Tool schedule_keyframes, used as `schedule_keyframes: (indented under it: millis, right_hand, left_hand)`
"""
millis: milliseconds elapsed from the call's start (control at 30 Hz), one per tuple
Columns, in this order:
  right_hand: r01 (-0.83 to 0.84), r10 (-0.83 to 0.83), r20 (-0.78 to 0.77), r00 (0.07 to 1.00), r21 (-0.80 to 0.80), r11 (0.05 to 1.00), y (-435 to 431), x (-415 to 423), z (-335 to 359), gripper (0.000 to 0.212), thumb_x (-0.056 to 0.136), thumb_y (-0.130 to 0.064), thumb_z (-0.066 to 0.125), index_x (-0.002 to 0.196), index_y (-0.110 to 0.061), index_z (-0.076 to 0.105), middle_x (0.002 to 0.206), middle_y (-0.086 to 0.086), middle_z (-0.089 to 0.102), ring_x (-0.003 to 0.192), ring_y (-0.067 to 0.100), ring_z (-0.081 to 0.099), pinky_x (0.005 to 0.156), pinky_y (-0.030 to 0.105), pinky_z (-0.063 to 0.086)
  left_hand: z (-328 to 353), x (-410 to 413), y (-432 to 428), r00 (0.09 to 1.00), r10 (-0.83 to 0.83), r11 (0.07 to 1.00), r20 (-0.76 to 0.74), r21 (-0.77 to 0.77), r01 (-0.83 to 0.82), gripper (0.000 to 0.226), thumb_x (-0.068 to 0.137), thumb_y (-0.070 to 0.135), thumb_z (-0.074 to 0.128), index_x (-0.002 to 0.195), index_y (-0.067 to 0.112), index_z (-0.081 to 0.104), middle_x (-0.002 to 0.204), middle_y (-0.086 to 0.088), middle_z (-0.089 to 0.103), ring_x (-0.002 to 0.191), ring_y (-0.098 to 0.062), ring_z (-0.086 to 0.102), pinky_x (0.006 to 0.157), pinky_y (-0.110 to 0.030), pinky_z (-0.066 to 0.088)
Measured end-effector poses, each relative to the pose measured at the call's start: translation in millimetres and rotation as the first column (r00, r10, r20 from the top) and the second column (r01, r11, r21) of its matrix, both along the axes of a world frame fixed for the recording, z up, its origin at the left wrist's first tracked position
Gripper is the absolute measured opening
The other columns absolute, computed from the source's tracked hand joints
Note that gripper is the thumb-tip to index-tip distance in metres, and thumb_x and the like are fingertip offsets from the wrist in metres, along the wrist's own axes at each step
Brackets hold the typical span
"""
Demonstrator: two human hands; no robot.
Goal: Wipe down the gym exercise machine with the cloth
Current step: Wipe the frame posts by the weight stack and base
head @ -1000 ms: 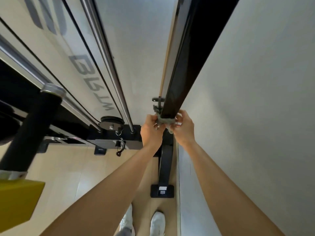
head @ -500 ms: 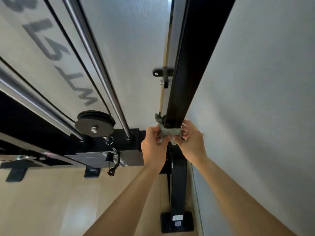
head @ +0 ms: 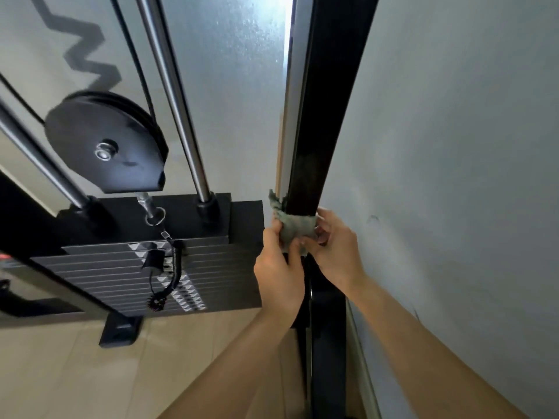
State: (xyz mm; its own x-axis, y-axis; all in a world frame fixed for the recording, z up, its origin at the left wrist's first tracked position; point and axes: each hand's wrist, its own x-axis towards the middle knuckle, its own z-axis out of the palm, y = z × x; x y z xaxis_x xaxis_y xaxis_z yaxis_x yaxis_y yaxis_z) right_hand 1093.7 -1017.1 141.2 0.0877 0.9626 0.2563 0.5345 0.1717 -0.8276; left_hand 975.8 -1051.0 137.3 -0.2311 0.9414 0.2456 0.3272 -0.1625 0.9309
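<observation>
Black and disc-shaped, the machine's pulley wheel (head: 104, 143) is hanging at far left. Polished chrome guide rods (head: 172, 95) are running down beside it into the black slatted weight stack (head: 145, 267). Right of the stack, the left hand (head: 279, 267) is pinching one end of the small grey-green cloth (head: 295, 226). The cloth is wrapping round the near face of the tall black square-section steel upright (head: 320, 116), low on that post. The right hand (head: 335, 249) is gripping the cloth's other end, so both hands are clamping it against the post, close together with the post between them. A pale grey painted wall (head: 453, 146) is standing just right of the upright.

Judgement: the upright is being wiped strap-fashion. The next move is calling for even tension on both ends while the loop is slid along the post, with care for the knuckles beside the wall.
</observation>
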Motion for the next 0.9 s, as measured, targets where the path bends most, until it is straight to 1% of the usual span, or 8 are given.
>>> schedule_keyframes:
  millis: [100, 200, 333, 433, 567, 733, 833, 900]
  right_hand:
    - [0.009, -0.01, 0.082, 0.997, 0.012, 1.0, 0.5, 3.2, -27.1, 0.041, 0.081, -0.007, 0.08, 0.116, -0.023, 0.065, 0.097, -0.009, 0.065, 0.084, -0.01, 0.06, 0.069, 0.001, 0.043]
    - [0.018, -0.02, 0.121, 0.992, 0.015, 1.0, 2.4, 5.2, -52.0, 0.039, 0.081, -0.009, 0.08, 0.114, -0.024, 0.066, 0.1, -0.001, 0.065, 0.08, 0.002, 0.061, 0.07, 0.009, 0.047]
    - [0.01, -0.016, 0.19, 0.982, 0.034, 0.999, -0.8, 6.4, -75.1, 0.035, 0.081, -0.009, 0.079, 0.112, -0.02, 0.066, 0.098, 0.003, 0.066, 0.083, 0.015, 0.063, 0.077, 0.031, 0.056]
    - [0.036, -0.039, 0.199, 0.979, 0.022, 0.999, -10.7, 8.3, -79.0, 0.033, 0.081, -0.002, 0.076, 0.11, -0.016, 0.069, 0.092, 0.007, 0.067, 0.08, 0.023, 0.064, 0.079, 0.042, 0.056]
    - [0.012, -0.005, 0.204, 0.979, -0.036, 0.999, -33.1, 12.9, -67.4, 0.028, 0.082, -0.001, 0.077, 0.106, -0.014, 0.074, 0.094, 0.004, 0.071, 0.084, 0.019, 0.067, 0.081, 0.035, 0.058]
    - [0.005, 0.005, 0.221, 0.975, -0.044, 0.999, -77.0, 32.9, -52.6, 0.027, 0.082, -0.013, 0.079, 0.1, -0.031, 0.073, 0.085, -0.012, 0.069, 0.079, 0.005, 0.063, 0.067, 0.01, 0.045]
    - [-0.02, 0.033, 0.134, 0.99, -0.102, 0.995, -93.9, 50.9, -40.6, 0.033, 0.08, -0.017, 0.081, 0.096, -0.044, 0.07, 0.074, -0.01, 0.068, 0.064, 0.005, 0.062, 0.061, 0.017, 0.052]
    - [0.032, -0.009, 0.176, 0.984, -0.131, 0.991, -95.5, 65.7, -40.2, 0.033, 0.08, -0.019, 0.082, 0.096, -0.045, 0.068, 0.071, -0.006, 0.068, 0.06, 0.007, 0.06, 0.06, 0.021, 0.053]
  left_hand:
    - [-31.6, -7.6, -9.5, 0.998, -0.055, 0.998, -0.021, 0.018, 0.056, 0.036, 0.099, 0.01, 0.062, 0.135, 0.011, 0.056, 0.109, 0.019, 0.068, 0.1, 0.0, 0.068, 0.09, -0.025, 0.056]
    - [-63.3, -18.9, -13.9, 0.991, -0.1, 0.994, -0.087, 0.026, 0.103, 0.041, 0.1, 0.009, 0.06, 0.14, 0.01, 0.056, 0.105, 0.006, 0.073, 0.092, -0.008, 0.071, 0.084, -0.03, 0.058]
    - [-95.7, -29.2, -8.9, 0.987, -0.151, 0.989, -0.048, -0.003, 0.151, 0.04, 0.099, 0.008, 0.06, 0.139, 0.011, 0.058, 0.094, 0.012, 0.07, 0.089, -0.006, 0.069, 0.084, -0.028, 0.058]
    - [-110.5, -34.4, -8.4, 0.984, -0.176, 0.98, 0.028, -0.085, 0.178, 0.041, 0.097, 0.007, 0.064, 0.138, 0.009, 0.061, 0.113, -0.002, 0.074, 0.105, -0.014, 0.071, 0.097, -0.036, 0.056]
    - [-121.1, -36.0, -29.0, 0.976, -0.216, 0.97, 0.036, -0.103, 0.219, 0.042, 0.091, 0.003, 0.073, 0.132, 0.008, 0.065, 0.12, -0.001, 0.072, 0.11, -0.011, 0.07, 0.095, -0.013, 0.05]
    - [-108.8, -36.6, -46.9, 0.97, -0.239, 0.971, -0.039, -0.011, 0.239, 0.035, 0.081, 0.015, 0.084, 0.115, 0.015, 0.076, 0.102, 0.014, 0.075, 0.09, 0.001, 0.072, 0.087, -0.021, 0.058]
    - [-98.7, -42.1, -46.2, 0.952, -0.295, 0.95, -0.083, 0.085, 0.301, 0.022, 0.078, 0.018, 0.087, 0.099, 0.02, 0.08, 0.088, 0.015, 0.075, 0.078, -0.002, 0.07, 0.075, -0.015, 0.055]
    - [-97.2, -44.8, -40.2, 0.934, -0.344, 0.929, -0.1, 0.109, 0.354, 0.011, 0.08, 0.018, 0.085, 0.089, 0.023, 0.079, 0.079, 0.015, 0.072, 0.072, -0.007, 0.068, 0.068, -0.013, 0.051]
